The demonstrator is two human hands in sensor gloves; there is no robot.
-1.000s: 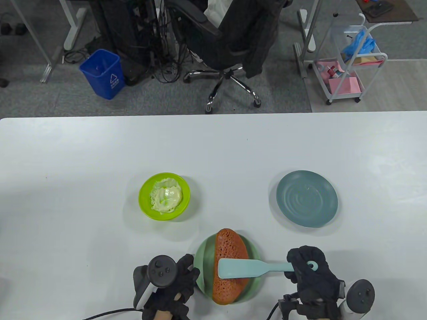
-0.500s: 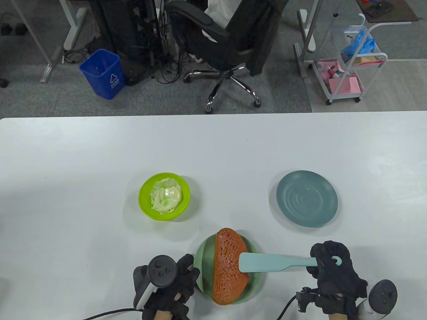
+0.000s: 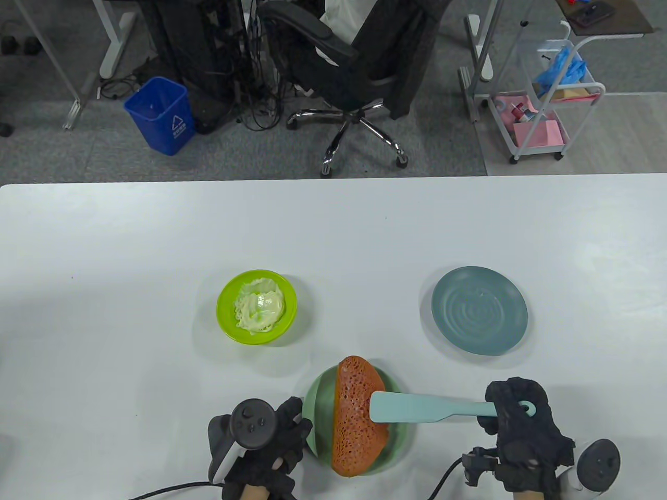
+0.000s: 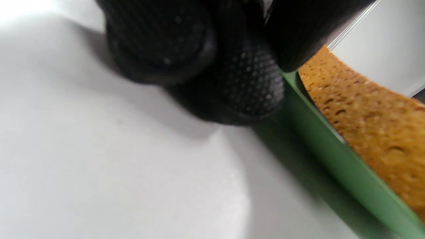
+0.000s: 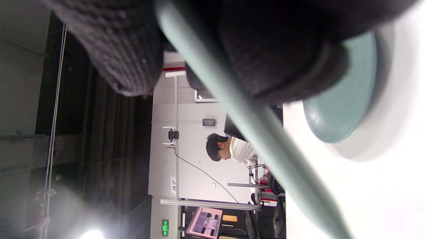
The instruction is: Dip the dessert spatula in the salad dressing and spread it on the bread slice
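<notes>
A brown bread slice [image 3: 357, 416] lies on a light green plate [image 3: 318, 406] at the table's front middle. My right hand [image 3: 516, 416] grips the handle of a pale teal dessert spatula [image 3: 417, 408]; its flat blade rests over the slice's right edge. The handle [image 5: 252, 122] runs between my gloved fingers [image 5: 113, 49] in the right wrist view. My left hand [image 3: 281, 437] rests on the table with fingertips [image 4: 252, 86] against the plate's left rim [image 4: 325, 146], beside the bread [image 4: 372, 109]. A lime green bowl [image 3: 225, 307] holds pale yellow salad dressing [image 3: 259, 308], back left of the plate.
An empty blue-grey plate [image 3: 479, 311] sits to the right, beyond my right hand; it also shows in the right wrist view [image 5: 345, 99]. The table's front edge is close under both hands. An office chair [image 3: 354, 62] stands beyond the far edge.
My right hand drew the spatula rightward across the bread, from covering the slice's middle to its right edge, then held nearly still. My left hand has not moved.
</notes>
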